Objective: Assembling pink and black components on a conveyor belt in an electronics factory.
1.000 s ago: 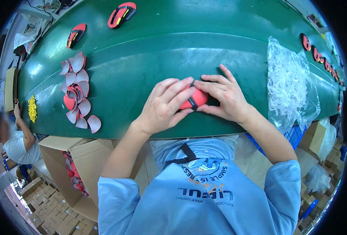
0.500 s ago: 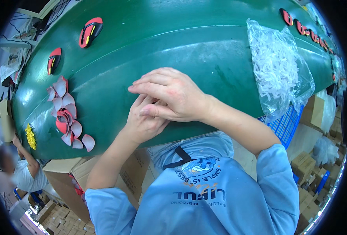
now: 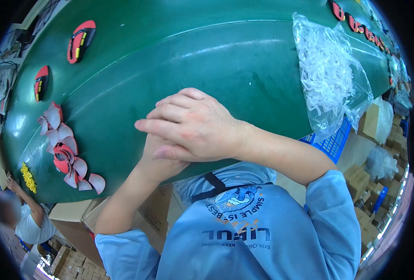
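Over the near edge of the green belt (image 3: 207, 70), my right hand (image 3: 195, 128) lies across my left hand (image 3: 156, 161). The right fingers are together and curl over the left hand, with the thumb against it. The left fingers are covered by the right hand, so their pose is hidden. No object shows between the two hands. Nearest on the left is a pile of curved red pieces with pale inner faces (image 3: 63, 140). Farther off lie two red-and-black molded parts with yellow bits, one larger (image 3: 81, 42) and one smaller (image 3: 41, 83).
A clear bag of translucent plastic pieces (image 3: 326, 70) lies at the right, above a blue crate (image 3: 335, 142). More red-and-black parts (image 3: 356, 24) line the far right. Small yellow pieces (image 3: 28, 177) lie near another person (image 3: 31, 219). A cardboard box (image 3: 76, 214) stands below the belt.
My right hand has slid farther over the left, now covering its fingers. Both hands sit slightly farther left and lower. The view has shifted a little.
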### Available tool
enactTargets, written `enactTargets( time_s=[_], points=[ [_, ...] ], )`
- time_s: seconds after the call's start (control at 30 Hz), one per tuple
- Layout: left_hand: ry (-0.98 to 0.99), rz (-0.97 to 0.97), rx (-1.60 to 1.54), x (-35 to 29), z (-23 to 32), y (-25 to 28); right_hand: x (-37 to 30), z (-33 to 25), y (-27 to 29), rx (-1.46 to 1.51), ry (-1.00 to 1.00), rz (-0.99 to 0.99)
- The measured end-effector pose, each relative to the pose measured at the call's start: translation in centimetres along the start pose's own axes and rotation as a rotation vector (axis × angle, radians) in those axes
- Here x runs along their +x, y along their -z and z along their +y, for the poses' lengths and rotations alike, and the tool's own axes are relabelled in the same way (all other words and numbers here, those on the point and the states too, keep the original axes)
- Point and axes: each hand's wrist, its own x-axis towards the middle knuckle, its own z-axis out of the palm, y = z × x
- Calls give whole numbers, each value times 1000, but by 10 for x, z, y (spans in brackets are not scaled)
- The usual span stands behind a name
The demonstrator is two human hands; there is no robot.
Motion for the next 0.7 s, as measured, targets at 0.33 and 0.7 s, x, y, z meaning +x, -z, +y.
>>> enactTargets(
  time_s=[0.33,0.7],
  points=[
    [-366,-58,690,0,14,3,-7,-3,7,-53,-109,-33],
    [-357,85,653,6,23,2,-73,4,109,480,-476,308]
  ],
)
